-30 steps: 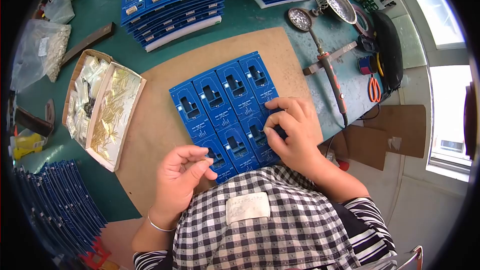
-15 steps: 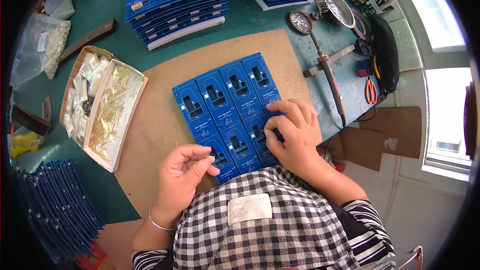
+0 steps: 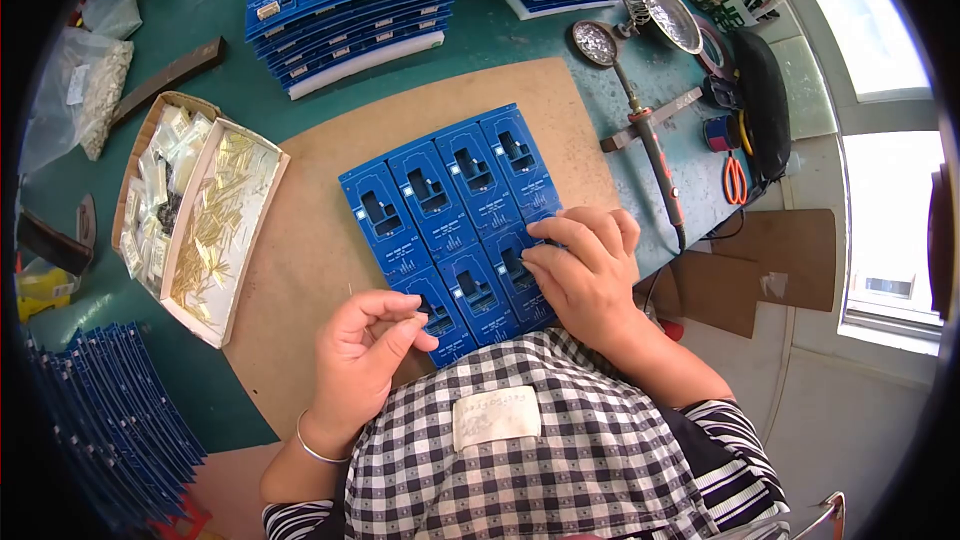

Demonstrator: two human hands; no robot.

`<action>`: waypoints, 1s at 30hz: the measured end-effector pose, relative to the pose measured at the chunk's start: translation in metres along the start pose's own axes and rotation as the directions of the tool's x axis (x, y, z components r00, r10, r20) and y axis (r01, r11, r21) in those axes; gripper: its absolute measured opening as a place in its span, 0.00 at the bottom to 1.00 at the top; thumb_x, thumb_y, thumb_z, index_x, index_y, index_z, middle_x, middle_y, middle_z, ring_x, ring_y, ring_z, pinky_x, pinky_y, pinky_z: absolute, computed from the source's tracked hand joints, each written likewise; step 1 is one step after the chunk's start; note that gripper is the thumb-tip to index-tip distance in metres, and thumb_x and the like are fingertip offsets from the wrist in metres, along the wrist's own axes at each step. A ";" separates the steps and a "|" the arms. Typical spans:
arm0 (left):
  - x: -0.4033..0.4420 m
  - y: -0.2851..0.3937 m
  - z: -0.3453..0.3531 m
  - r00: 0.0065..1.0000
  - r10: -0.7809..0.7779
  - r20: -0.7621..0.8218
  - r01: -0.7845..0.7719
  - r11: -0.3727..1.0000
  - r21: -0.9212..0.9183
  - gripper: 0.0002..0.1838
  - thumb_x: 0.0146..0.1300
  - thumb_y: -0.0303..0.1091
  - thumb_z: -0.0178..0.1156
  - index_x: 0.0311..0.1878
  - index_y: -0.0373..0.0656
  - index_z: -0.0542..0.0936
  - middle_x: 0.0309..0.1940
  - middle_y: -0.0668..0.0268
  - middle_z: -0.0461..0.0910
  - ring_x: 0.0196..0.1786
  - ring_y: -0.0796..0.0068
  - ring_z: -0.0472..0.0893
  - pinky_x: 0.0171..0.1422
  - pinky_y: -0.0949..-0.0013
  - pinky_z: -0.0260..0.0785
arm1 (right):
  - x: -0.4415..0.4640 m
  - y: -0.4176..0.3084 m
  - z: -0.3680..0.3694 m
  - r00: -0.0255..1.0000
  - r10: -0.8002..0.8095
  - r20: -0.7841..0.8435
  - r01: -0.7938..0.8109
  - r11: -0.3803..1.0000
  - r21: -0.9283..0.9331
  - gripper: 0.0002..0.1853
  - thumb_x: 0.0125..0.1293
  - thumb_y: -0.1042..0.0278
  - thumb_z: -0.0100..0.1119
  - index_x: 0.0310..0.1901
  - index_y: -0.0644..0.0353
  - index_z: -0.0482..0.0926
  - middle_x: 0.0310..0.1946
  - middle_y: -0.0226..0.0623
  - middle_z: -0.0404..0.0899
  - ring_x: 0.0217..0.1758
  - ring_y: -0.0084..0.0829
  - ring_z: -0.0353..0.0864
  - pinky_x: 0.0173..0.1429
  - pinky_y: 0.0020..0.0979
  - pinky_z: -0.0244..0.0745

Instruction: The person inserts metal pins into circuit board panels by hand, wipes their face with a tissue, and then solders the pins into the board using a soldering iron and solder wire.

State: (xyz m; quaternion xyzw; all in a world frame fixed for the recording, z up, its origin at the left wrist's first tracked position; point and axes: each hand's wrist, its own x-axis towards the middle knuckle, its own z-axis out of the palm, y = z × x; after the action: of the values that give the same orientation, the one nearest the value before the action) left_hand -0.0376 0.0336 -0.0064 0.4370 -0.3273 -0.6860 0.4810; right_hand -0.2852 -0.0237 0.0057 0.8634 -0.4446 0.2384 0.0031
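A blue circuit board panel [image 3: 462,202], divided into several repeated sections with dark cutouts, lies flat in front of me. My left hand [image 3: 368,345] is at its lower-left corner, thumb and fingertips pressed together. Whatever those fingertips hold, if anything, is too small to name. Over the lower-right sections rests my right hand [image 3: 585,265], its index finger and thumb curled close together at the board's surface. Its fingertips hide anything between them. Beneath the panel is a brown board [image 3: 300,270].
Left is a cardboard box [image 3: 262,225] with thin gold-coloured pins and small packets. Stacked blue boards stand at the back [image 3: 350,20] and lower left [image 3: 115,420]. A soldering iron [image 3: 660,165], solder dish [image 3: 672,18] and orange-handled scissors [image 3: 735,180] lie right.
My right hand has shifted slightly down and left over the panel, its index finger and thumb lower. The left hand keeps its pinch. The whole view has moved a little.
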 end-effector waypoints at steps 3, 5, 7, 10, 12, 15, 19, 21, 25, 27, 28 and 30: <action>0.000 -0.001 0.000 1.000 0.004 0.000 -0.004 1.000 0.002 0.08 0.66 0.21 0.57 0.48 0.34 0.76 0.39 0.61 0.81 0.39 0.73 0.83 0.46 0.72 0.77 | -0.006 0.001 0.000 1.000 -0.017 0.006 0.017 1.000 -0.009 0.10 0.45 0.69 0.65 0.34 0.52 0.81 0.46 0.26 0.79 0.47 0.27 0.75 0.55 0.38 0.56; -0.001 -0.001 0.000 1.000 0.006 -0.003 -0.006 1.000 -0.002 0.09 0.66 0.21 0.57 0.48 0.34 0.76 0.39 0.61 0.80 0.39 0.73 0.83 0.46 0.71 0.77 | -0.009 0.000 -0.001 1.000 -0.003 0.016 0.003 1.000 -0.009 0.12 0.46 0.69 0.65 0.36 0.52 0.82 0.47 0.26 0.79 0.47 0.27 0.75 0.56 0.39 0.56; -0.001 0.000 0.001 1.000 0.005 -0.003 -0.005 1.000 -0.008 0.08 0.66 0.21 0.57 0.48 0.34 0.76 0.39 0.61 0.80 0.39 0.73 0.83 0.46 0.71 0.77 | -0.013 -0.001 -0.002 0.999 0.020 0.036 -0.021 1.000 0.007 0.14 0.48 0.68 0.66 0.40 0.52 0.83 0.48 0.27 0.79 0.47 0.28 0.75 0.57 0.41 0.56; -0.001 -0.003 -0.001 1.000 0.019 0.004 -0.019 1.000 0.002 0.08 0.66 0.21 0.57 0.48 0.34 0.76 0.39 0.61 0.80 0.39 0.73 0.83 0.46 0.71 0.77 | -0.016 -0.001 -0.006 0.996 0.054 0.073 -0.057 0.997 0.044 0.17 0.51 0.65 0.66 0.46 0.53 0.82 0.50 0.29 0.79 0.48 0.29 0.76 0.60 0.43 0.55; -0.001 -0.002 0.000 1.000 0.020 -0.001 -0.020 1.000 0.003 0.08 0.66 0.21 0.57 0.48 0.34 0.76 0.39 0.61 0.80 0.39 0.73 0.83 0.46 0.71 0.77 | -0.018 -0.001 -0.009 0.994 0.057 0.090 -0.062 0.996 0.056 0.20 0.53 0.62 0.66 0.50 0.53 0.81 0.52 0.30 0.79 0.50 0.30 0.76 0.62 0.45 0.54; -0.001 -0.002 0.001 1.000 0.019 -0.008 -0.019 1.000 0.003 0.08 0.66 0.21 0.57 0.48 0.34 0.76 0.40 0.61 0.80 0.39 0.73 0.83 0.46 0.72 0.76 | -0.019 -0.003 -0.015 0.993 0.013 0.120 -0.022 0.997 0.071 0.23 0.55 0.57 0.65 0.53 0.53 0.80 0.53 0.31 0.78 0.51 0.31 0.75 0.63 0.46 0.54; -0.002 -0.002 0.001 1.000 0.017 -0.012 -0.017 1.000 0.005 0.08 0.66 0.21 0.57 0.48 0.34 0.76 0.40 0.61 0.80 0.39 0.73 0.83 0.46 0.72 0.76 | -0.021 -0.006 -0.016 0.987 0.006 0.160 -0.013 0.999 0.042 0.23 0.55 0.54 0.64 0.53 0.53 0.80 0.54 0.31 0.78 0.52 0.31 0.75 0.62 0.45 0.54; -0.002 -0.002 0.001 1.000 0.019 -0.013 -0.019 1.000 0.009 0.08 0.66 0.21 0.57 0.48 0.34 0.76 0.40 0.61 0.80 0.39 0.73 0.83 0.46 0.72 0.76 | -0.021 -0.008 -0.016 0.987 0.008 0.163 -0.014 0.999 0.035 0.23 0.55 0.53 0.64 0.52 0.53 0.81 0.55 0.32 0.77 0.52 0.31 0.75 0.62 0.45 0.54; -0.002 -0.001 0.001 1.000 0.014 -0.013 -0.014 1.000 0.012 0.09 0.66 0.21 0.57 0.48 0.34 0.76 0.40 0.61 0.80 0.40 0.73 0.83 0.47 0.72 0.76 | -0.019 -0.007 -0.016 0.991 -0.015 0.134 0.015 1.000 -0.004 0.22 0.53 0.55 0.65 0.49 0.53 0.82 0.54 0.31 0.78 0.52 0.32 0.74 0.60 0.44 0.56; -0.002 0.001 0.002 1.000 0.000 -0.022 0.000 1.000 0.013 0.10 0.66 0.21 0.56 0.49 0.34 0.75 0.41 0.59 0.80 0.40 0.71 0.83 0.49 0.70 0.76 | -0.017 -0.005 -0.017 0.995 -0.020 0.101 0.021 1.000 -0.008 0.21 0.51 0.56 0.66 0.48 0.54 0.82 0.52 0.32 0.79 0.50 0.33 0.75 0.58 0.43 0.58; -0.002 0.001 0.002 1.000 -0.007 -0.024 0.007 1.000 0.012 0.10 0.66 0.20 0.56 0.50 0.34 0.75 0.41 0.58 0.80 0.40 0.71 0.83 0.49 0.69 0.76 | -0.016 -0.007 -0.016 0.994 -0.027 0.105 0.027 1.000 0.003 0.21 0.51 0.57 0.66 0.47 0.54 0.82 0.51 0.31 0.79 0.49 0.33 0.75 0.58 0.43 0.58; -0.002 -0.001 0.003 1.000 0.010 -0.019 -0.011 1.000 -0.021 0.11 0.65 0.20 0.56 0.50 0.34 0.75 0.41 0.58 0.80 0.41 0.70 0.83 0.50 0.69 0.76 | -0.016 -0.009 -0.015 0.993 -0.037 0.114 0.035 0.999 0.017 0.20 0.50 0.59 0.66 0.46 0.55 0.82 0.50 0.31 0.79 0.49 0.33 0.76 0.58 0.43 0.59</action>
State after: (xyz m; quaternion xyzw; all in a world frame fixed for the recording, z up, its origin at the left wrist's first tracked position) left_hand -0.0400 0.0357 -0.0054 0.4368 -0.3178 -0.6826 0.4923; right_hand -0.2923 -0.0022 0.0146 0.8835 -0.4265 0.1920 -0.0245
